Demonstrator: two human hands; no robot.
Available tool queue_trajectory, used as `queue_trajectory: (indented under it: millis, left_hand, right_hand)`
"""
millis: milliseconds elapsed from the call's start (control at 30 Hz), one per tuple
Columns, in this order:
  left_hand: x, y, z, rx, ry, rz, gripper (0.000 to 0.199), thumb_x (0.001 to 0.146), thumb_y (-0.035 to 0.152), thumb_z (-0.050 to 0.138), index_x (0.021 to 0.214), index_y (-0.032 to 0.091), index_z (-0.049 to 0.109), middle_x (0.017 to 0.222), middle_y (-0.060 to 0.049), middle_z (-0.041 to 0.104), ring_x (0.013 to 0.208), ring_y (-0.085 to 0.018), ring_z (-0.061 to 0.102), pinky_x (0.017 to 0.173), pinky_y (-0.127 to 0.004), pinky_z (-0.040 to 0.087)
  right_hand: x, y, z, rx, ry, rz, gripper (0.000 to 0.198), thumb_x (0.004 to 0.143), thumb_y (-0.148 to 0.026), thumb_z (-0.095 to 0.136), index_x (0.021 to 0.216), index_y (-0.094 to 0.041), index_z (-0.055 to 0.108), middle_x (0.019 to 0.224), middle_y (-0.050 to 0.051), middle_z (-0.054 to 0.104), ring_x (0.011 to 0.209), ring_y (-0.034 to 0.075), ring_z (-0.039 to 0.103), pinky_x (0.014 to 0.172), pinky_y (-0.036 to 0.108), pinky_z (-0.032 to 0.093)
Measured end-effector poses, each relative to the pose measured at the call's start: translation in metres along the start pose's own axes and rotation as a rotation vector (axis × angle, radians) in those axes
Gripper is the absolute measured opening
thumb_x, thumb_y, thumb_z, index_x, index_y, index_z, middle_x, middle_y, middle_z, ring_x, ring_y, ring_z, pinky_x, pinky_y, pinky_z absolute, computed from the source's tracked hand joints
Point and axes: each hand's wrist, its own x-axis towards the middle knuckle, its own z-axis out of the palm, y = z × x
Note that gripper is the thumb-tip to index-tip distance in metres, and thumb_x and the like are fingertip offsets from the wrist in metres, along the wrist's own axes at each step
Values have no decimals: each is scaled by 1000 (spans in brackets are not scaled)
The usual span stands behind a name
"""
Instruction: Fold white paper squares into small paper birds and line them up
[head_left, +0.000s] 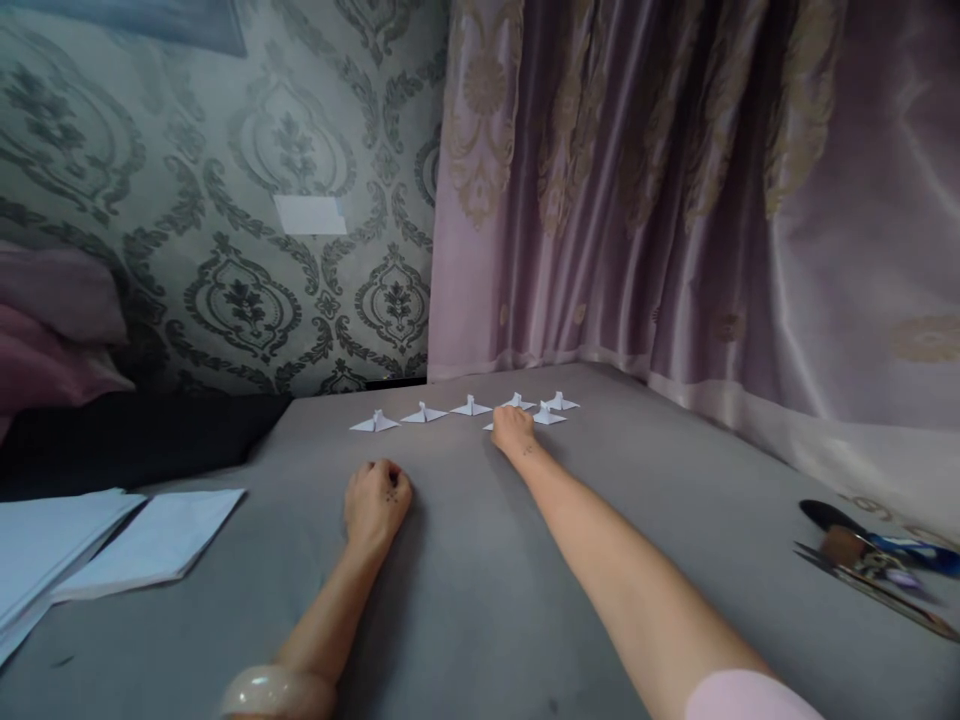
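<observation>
Several small white folded paper figures stand in a row across the far part of the grey surface, each with flat pointed wings and a raised middle. One paper figure (376,421) is at the left end of the row, and another (559,401) at the right end. My right hand (514,428) reaches into the row with curled fingers. Beside it a white paper tip (488,428) pokes out from a figure mostly hidden under the hand. Just to its right is a further paper figure (548,413). My left hand (377,497) rests nearer me in a loose fist, with nothing visible in it.
White paper sheets (157,540) lie at the left, by a black cloth (135,435). Scissors (862,575) and other small tools lie blurred at the right edge. A patterned wall (247,300) and a pink curtain (480,290) border the grey surface (465,590).
</observation>
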Motion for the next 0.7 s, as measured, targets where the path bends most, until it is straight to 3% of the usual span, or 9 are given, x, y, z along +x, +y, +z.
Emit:
queue_trajectory:
  millis: [300,700]
  left_hand:
    - [2,0,2,4,6,4,25,83,27,46,87,17,68,91,-12,67,88,-26,62,75,-31,43]
    - [4,-2,4,1,5,6,26,83,27,46,88,16,68,91,-13,68,88,-26,62,74,-31,42]
  right_hand:
    - [-2,7,16,222,68,236,27,92,-22,44,104,-14,67,107,17,66,103,25,62,82,32,47]
    - [-6,-3,18,383,138,349,28,88,-23,46,104,-12,66,108,19,65,100,27,63,79,33,47]
